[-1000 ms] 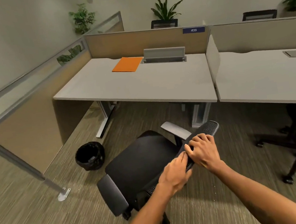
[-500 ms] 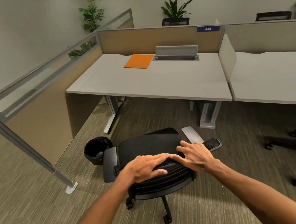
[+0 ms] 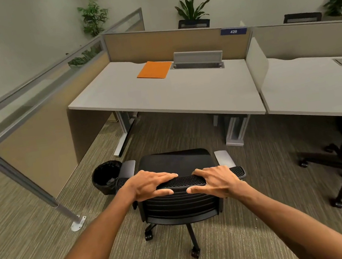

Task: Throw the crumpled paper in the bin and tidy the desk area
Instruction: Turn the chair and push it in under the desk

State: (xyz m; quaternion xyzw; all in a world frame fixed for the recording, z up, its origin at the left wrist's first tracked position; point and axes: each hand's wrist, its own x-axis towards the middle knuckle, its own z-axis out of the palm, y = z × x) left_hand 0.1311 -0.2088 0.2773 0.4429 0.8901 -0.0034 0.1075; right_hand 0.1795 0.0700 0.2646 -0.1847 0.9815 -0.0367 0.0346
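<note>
The left hand (image 3: pixel 149 186) and right hand (image 3: pixel 215 180) gripped the top edge of the black office chair (image 3: pixel 177 208), side by side. A black bin (image 3: pixel 106 176) stood just left of the chair. Beyond the chair stood the grey desk (image 3: pixel 183 98), bearing an orange folder (image 3: pixel 154 69).

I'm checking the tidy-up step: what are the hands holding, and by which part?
The left hand and right hand both grip the black office chair by the top edge of its backrest.
</note>
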